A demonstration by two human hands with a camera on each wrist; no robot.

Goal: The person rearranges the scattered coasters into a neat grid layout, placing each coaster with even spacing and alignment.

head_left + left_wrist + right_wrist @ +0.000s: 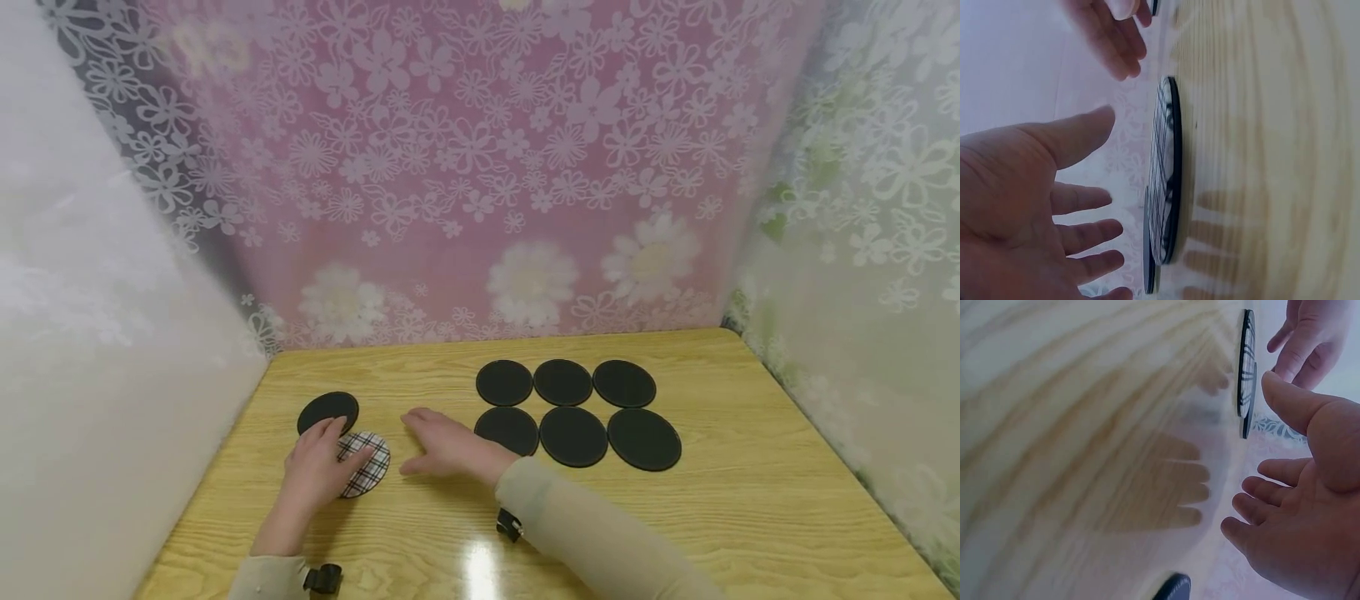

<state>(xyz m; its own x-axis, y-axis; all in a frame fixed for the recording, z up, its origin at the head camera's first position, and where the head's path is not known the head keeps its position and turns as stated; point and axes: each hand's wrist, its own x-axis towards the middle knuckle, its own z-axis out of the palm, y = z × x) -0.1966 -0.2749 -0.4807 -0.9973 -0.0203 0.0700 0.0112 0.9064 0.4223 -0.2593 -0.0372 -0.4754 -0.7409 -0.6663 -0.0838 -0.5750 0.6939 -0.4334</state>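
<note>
A round coaster with a black-and-white plaid face point(374, 477) lies on the left of the table. Behind it and slightly left is a black round coaster point(322, 410). My left hand point(317, 468) hovers over the plaid coaster, thumb and fingers spread; the left wrist view shows a gap between that hand and the plaid coaster point(1163, 175). To the right of it, my right hand point(452, 444) is held above the table with fingers extended and nothing in its grasp. The right wrist view shows the plaid coaster point(1247, 375) beyond its thumb.
Several black round coasters point(573, 436) form two touching rows on the table's right half; my right forearm passes in front of the near-left one. The wood-grain table point(757, 492) meets a pink flowered curtain point(480, 200) at the back and pale sheets on both sides.
</note>
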